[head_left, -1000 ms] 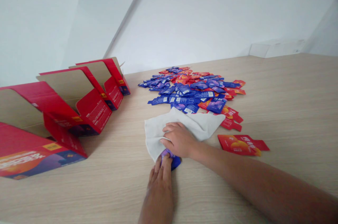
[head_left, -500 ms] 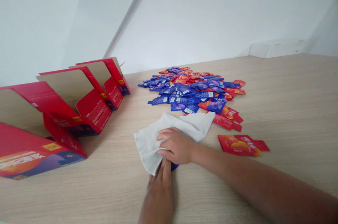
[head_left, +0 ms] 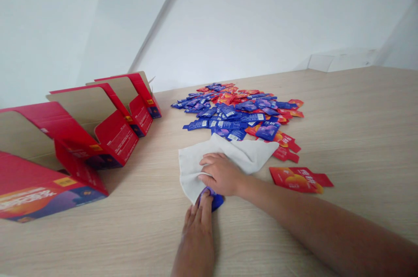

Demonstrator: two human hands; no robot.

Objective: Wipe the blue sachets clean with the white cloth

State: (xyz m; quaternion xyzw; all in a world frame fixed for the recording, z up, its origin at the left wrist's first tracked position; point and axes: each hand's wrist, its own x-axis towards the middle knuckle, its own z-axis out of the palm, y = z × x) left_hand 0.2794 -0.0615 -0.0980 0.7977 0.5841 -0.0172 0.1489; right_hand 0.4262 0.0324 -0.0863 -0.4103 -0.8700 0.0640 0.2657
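Note:
My right hand [head_left: 222, 174] bunches part of a white cloth [head_left: 235, 151] under its curled fingers, pressing it to the table. The rest of the cloth fans out behind that hand toward the heaped packets. My left hand [head_left: 198, 218], fingers together, pins a small blue-purple packet [head_left: 217, 202] against the tabletop. Part of this packet is covered by the cloth and both hands. To the right of my right hand, a red packet [head_left: 295, 180] with orange fruit printing lies flat.
Blue and red packets form a spread-out heap [head_left: 241, 109] beyond the cloth. Along the left stand three red boxes with raised flaps: a near one [head_left: 81, 177], a middle one [head_left: 119, 142] and a far one [head_left: 142, 111]. A white wall [head_left: 248, 20] rises behind the wooden table [head_left: 365, 120].
My right hand and the cloth have slid right and slightly away from me, uncovering more of the blue-purple packet. My left hand stays nearly in place on it.

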